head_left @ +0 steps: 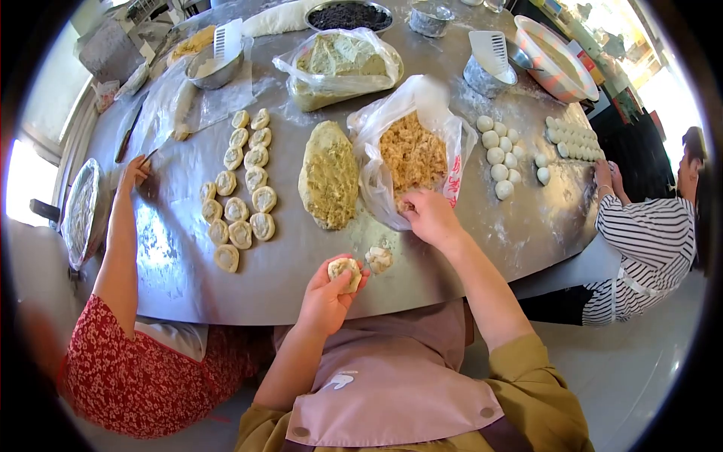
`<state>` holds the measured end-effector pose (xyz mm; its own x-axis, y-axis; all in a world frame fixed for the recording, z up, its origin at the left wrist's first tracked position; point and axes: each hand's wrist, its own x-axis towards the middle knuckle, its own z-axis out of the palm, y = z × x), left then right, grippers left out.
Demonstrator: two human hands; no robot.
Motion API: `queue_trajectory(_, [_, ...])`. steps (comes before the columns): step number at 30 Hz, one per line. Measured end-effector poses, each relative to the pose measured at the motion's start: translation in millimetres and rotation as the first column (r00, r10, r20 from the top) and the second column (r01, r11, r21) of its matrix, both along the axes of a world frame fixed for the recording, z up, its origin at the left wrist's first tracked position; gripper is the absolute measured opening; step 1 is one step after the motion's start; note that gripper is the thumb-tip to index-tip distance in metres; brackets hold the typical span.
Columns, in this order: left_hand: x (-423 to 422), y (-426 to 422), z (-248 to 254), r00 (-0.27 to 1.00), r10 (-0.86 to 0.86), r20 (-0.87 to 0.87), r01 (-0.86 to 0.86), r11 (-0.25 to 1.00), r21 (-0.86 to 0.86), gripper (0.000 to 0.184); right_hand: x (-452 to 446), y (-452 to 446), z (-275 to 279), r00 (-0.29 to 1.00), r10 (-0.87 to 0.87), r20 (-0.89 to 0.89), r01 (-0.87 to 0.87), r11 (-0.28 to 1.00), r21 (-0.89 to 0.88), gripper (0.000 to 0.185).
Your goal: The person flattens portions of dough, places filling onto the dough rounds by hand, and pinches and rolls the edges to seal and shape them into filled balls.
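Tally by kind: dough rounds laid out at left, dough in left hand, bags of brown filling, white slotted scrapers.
Dough rounds: 16
Dough piece in left hand: 1
Bag of brown filling: 1
White slotted scrapers: 2
Total: 20

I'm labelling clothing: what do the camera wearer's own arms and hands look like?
The left hand and right hand are bare, with no gloves, rings or watch showing. Plain olive-brown sleeves leave both forearms uncovered.

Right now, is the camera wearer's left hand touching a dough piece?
Touching. The head view shows the left hand cradling the dough piece, thumb lying over its front, fingers around its edge.
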<state>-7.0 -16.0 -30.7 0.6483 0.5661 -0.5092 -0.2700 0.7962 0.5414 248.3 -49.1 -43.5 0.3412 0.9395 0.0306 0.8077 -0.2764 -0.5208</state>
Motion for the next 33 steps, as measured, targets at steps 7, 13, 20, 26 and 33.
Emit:
queue_trajectory(7, [27,8,17,0.993,-0.121,-0.003,0.121,0.993,0.013,0.029,29,-6,13,0.918,-0.225,-0.326,0.267,0.960,0.090,0.024])
queue_trajectory(13, [77,21,1,0.997,-0.012,0.082,0.014,0.999,-0.029,0.029,-2,-8,60,0.854,-0.091,-0.513,0.137,0.989,0.053,0.022])
queue_trajectory(20, [106,22,7,0.994,-0.110,0.003,0.108,0.977,0.184,0.027,-30,-11,76,0.957,0.081,-0.279,-0.033,0.985,0.172,0.018])
queue_trajectory(26, [101,27,13,0.987,-0.085,0.139,0.079,0.996,0.042,0.028,-26,-11,84,0.783,0.019,-0.621,0.092,0.985,0.146,0.024])
queue_trajectory(33, [84,30,25,0.971,-0.017,0.239,0.047,0.991,-0.122,0.031,10,-2,59,0.968,-0.073,-0.240,0.114,0.980,0.162,0.047])
